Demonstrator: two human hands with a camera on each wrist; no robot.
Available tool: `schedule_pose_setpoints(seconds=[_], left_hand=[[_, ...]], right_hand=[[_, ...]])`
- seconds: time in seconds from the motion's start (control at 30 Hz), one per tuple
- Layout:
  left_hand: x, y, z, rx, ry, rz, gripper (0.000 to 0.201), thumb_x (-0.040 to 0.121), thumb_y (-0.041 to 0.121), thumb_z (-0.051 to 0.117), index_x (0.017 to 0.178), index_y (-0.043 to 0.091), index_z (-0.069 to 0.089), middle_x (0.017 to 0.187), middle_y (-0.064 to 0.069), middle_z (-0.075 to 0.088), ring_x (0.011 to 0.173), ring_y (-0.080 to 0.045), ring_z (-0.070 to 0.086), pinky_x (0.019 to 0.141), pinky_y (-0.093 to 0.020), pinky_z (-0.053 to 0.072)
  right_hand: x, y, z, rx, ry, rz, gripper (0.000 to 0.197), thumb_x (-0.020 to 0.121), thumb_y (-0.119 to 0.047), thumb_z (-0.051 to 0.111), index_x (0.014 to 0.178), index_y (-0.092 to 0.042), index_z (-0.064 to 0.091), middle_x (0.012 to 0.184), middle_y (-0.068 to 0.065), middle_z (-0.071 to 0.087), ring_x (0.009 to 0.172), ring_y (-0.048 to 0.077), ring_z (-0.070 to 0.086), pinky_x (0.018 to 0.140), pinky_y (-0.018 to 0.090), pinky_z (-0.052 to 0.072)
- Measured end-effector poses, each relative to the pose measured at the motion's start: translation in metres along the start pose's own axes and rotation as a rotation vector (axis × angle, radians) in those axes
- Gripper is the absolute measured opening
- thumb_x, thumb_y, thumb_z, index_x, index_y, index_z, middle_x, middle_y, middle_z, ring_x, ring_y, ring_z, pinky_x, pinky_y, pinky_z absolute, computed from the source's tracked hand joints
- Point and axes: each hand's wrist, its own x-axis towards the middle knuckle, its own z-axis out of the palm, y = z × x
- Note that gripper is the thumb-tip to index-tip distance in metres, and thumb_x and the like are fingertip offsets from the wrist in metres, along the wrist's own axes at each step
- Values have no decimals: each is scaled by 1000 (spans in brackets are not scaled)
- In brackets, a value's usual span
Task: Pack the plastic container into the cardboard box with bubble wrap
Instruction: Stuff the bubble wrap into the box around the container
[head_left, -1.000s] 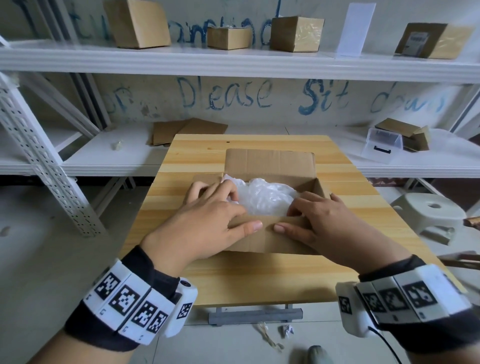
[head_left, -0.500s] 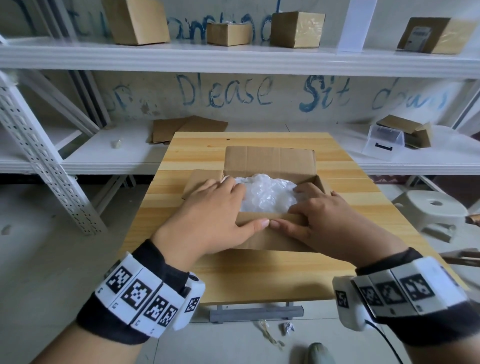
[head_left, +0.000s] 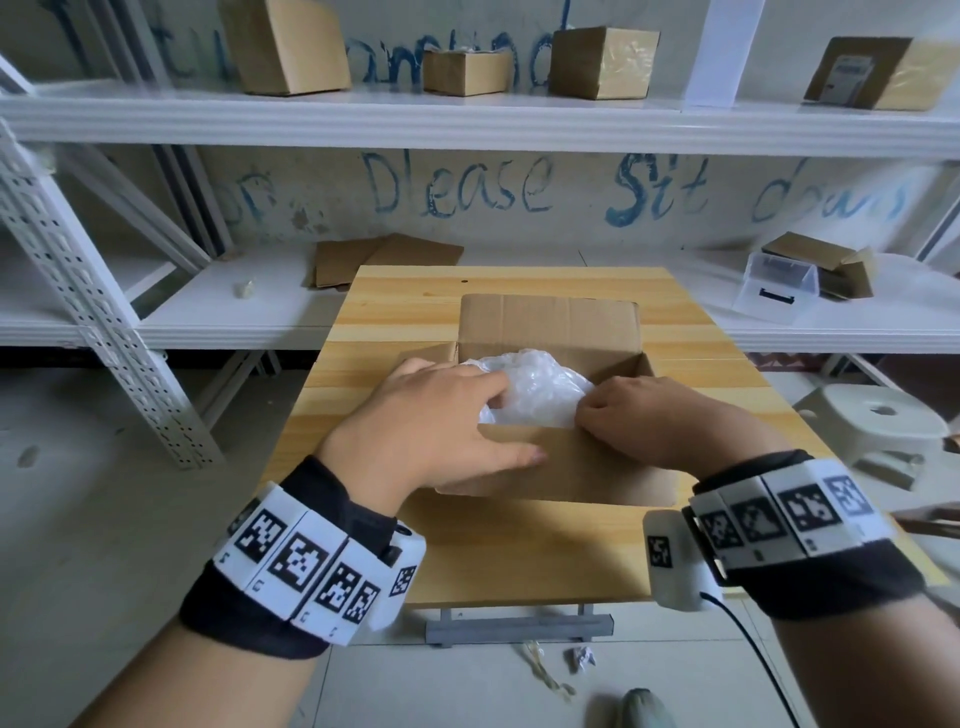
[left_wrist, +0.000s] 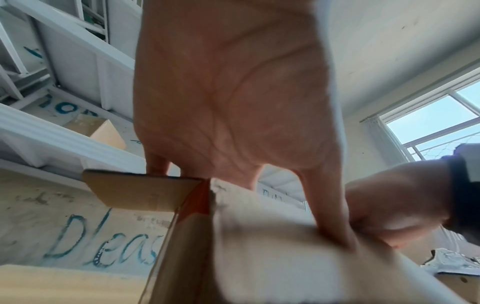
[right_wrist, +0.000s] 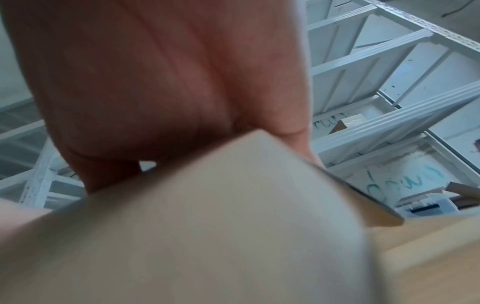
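An open cardboard box (head_left: 545, 322) sits mid-table with crumpled bubble wrap (head_left: 540, 389) filling it; no plastic container shows inside. My left hand (head_left: 498, 426) straddles the near flap (head_left: 571, 467), with the thumb on its outer face and the fingers inside on the wrap. At the flap's right end, my right hand (head_left: 597, 415) has its fingers curled over the edge. The left wrist view shows the blurred flap (left_wrist: 272, 257) between my thumb and fingers, with the right hand (left_wrist: 384, 226) gripping beside them. The flap (right_wrist: 207, 226) hides my right fingers in the right wrist view.
The wooden table (head_left: 519, 561) stands against white shelving. A clear plastic box (head_left: 774, 291) and flat cardboard sheets (head_left: 384, 257) lie on the lower shelf, with several boxes above. A white stool (head_left: 878, 415) stands to the right and a rack post (head_left: 104, 312) to the left.
My right thumb has left the flap's face and the right fingers have curled over its edge. The left hand slid right, its fingers deeper on the wrap. The near flap has risen.
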Motion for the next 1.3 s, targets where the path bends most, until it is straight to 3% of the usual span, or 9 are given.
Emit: schedule_pose_setpoints(seconds=[0.2, 0.33, 0.5, 0.63, 0.77, 1.03, 1.13, 1.23, 1.3], left_hand=[[10, 5, 12, 144, 11, 19, 92, 55, 85, 66, 125, 36, 32, 113, 10, 64, 109, -17, 57, 98, -42, 32], [16, 6, 11, 141, -1, 3, 106, 53, 86, 67, 140, 40, 28, 124, 9, 63, 115, -19, 56, 97, -46, 32], [18, 8, 12, 161, -35, -19, 110, 57, 88, 63, 150, 42, 24, 139, 4, 47, 123, -21, 46, 103, -46, 28], [13, 8, 10, 105, -21, -14, 108, 61, 82, 68, 151, 42, 25, 153, 6, 21, 124, -25, 42, 108, -45, 27], [14, 8, 10, 118, -9, 2, 110, 60, 84, 66, 152, 40, 24, 152, 15, 35, 130, -16, 40, 105, -46, 27], [15, 13, 8, 70, -55, -50, 103, 61, 78, 71, 147, 44, 23, 137, 11, 53, 117, -18, 37, 92, -41, 23], [14, 13, 5, 48, -68, -54, 106, 62, 75, 73, 149, 45, 20, 135, 9, 53, 97, -17, 27, 91, -41, 23], [14, 13, 6, 29, -76, -57, 110, 62, 75, 74, 151, 45, 18, 135, 9, 53, 90, -12, 15, 94, -40, 23], [15, 11, 7, 30, -74, -52, 110, 60, 76, 74, 150, 46, 18, 135, 10, 53, 94, -12, 20, 95, -41, 24]], right_hand=[[3, 0, -10, 92, -32, 51, 46, 91, -58, 50, 135, -58, 36, 138, 2, 53, 119, 26, 49, 87, 36, 37], [12, -1, -15, 56, -102, 39, 55, 89, -60, 54, 140, -58, 34, 154, -6, 41, 133, 22, 45, 100, 36, 40], [18, -3, -21, 82, -136, 48, 63, 81, -58, 65, 138, -51, 37, 113, -9, 57, 91, 12, 62, 75, 28, 51], [24, -3, -20, 89, -116, 66, 66, 76, -58, 70, 133, -48, 37, 100, -9, 59, 84, 13, 65, 70, 28, 52], [23, -5, -18, 58, -82, 50, 65, 80, -56, 68, 135, -44, 36, 89, -10, 57, 79, 11, 61, 67, 28, 48], [25, -2, -14, 113, -55, -132, 74, 88, -37, 71, 151, -29, 32, 145, -4, 52, 128, 17, 52, 101, 26, 39], [30, -4, -16, 105, -110, -112, 76, 88, -33, 71, 152, -33, 30, 147, -5, 49, 123, 13, 51, 102, 24, 37], [37, -7, -19, 17, -193, -35, 76, 91, -36, 65, 152, -45, 21, 103, -7, 65, 88, 8, 58, 79, 23, 48], [42, -9, -19, -45, -233, 25, 77, 89, -41, 62, 151, -51, 17, 93, -6, 65, 90, 13, 64, 81, 28, 52]])
